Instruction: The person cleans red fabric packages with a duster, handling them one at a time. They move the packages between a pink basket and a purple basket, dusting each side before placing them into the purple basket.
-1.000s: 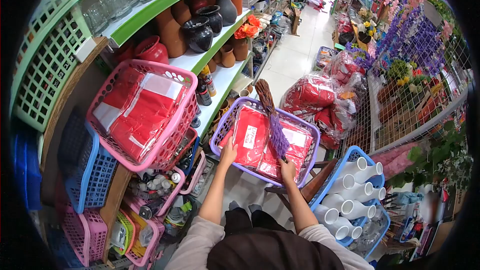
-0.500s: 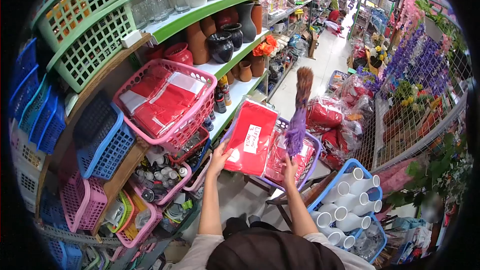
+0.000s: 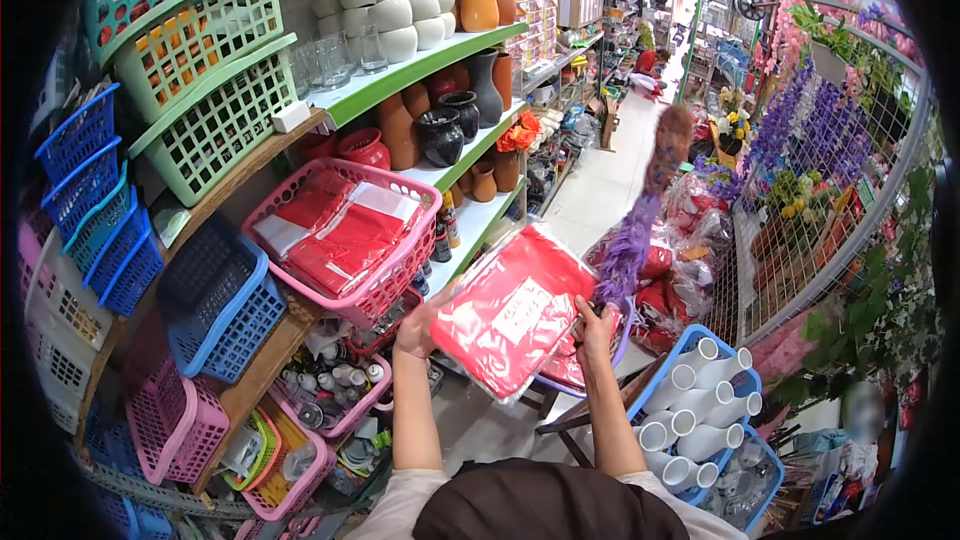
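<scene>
My left hand [image 3: 416,328] grips the left edge of a flat red packet [image 3: 470,340] in clear plastic, with a handwritten white label. Its surface is glossy and it is held tilted. My right hand [image 3: 595,332] is closed around the handle end of a feather duster [image 3: 640,230], purple below and brown at the tip, pointing up and away. The fingers of this hand are at the packet's right edge. Below the packet is a purple basket [image 3: 627,332] with more red packets, partly hidden by it.
At left, a pink basket [image 3: 385,290] of folded red and white packets sits before shelves of pots [image 3: 440,137]. A blue basket [image 3: 652,380] of white vases stands at right. Bagged red goods [image 3: 700,230] lie beside the aisle [image 3: 600,175], near a wire rack [image 3: 800,240].
The red packet has tilted and moved nearer to me and to my right hand, covering more of the purple basket. The duster has swung to the right. The camera view has shifted slightly.
</scene>
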Demonstrator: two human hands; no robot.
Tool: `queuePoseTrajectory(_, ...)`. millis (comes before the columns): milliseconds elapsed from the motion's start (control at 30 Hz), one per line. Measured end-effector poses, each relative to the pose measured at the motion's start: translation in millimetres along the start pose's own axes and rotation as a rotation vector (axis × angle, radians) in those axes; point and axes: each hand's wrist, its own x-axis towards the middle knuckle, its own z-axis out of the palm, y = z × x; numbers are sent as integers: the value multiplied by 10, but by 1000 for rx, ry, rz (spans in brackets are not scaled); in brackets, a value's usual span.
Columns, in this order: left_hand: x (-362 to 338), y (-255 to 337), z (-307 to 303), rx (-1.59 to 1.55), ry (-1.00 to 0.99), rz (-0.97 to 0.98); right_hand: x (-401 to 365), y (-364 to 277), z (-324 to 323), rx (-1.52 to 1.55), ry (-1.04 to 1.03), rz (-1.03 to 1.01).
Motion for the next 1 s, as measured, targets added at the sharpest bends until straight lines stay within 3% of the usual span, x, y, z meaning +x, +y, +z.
queuePoseTrajectory(33, 15, -9, -7, -291, -50, 101, -33, -12, 34, 0, -4, -5)
queuePoseTrajectory(67, 40, -59, -29, -386, -106, 177, -69, -28, 71, 55, 24, 12)
queuePoseTrajectory(100, 73, -112, 39, -430, -5, 241, -100, -29, 98, 111, 52, 30)
queuePoseTrajectory(167, 130, -308, 112, -240, 248, 297, -116, 14, 105, 150, 25, 28)
queuePoseTrajectory(200, 114, -330, 31, -238, 247, 299, -134, 25, 115, 165, 37, 22)
queuePoseTrajectory(400, 314, -879, -130, -127, -21, 157, -253, 156, 95, 70, 44, 19)
queuePoseTrajectory(567, 506, -878, -479, -25, -238, 36, -238, 407, -437, -598, 28, -275)
queuePoseTrajectory(633, 588, -854, -650, 10, -326, -11, -353, 331, -523, -993, 38, -521)
queuePoseTrajectory(767, 692, -978, -904, 84, -505, -104, -631, 306, -536, -1368, -92, -466)
queuePoseTrajectory(833, 784, -1076, -1015, 122, -597, -153, -707, 376, -616, -1444, -275, -419)
queuePoseTrajectory(867, 833, -1147, -1044, 143, -641, -176, -738, 388, -650, -1445, -273, -420)
queuePoseTrajectory(933, 789, -1133, -1248, 188, -729, -221, -787, 360, -662, -1599, -460, -500)
queuePoseTrajectory(1000, 870, -1194, -1362, 233, -813, -269, -726, 392, -719, -1574, -347, -465)
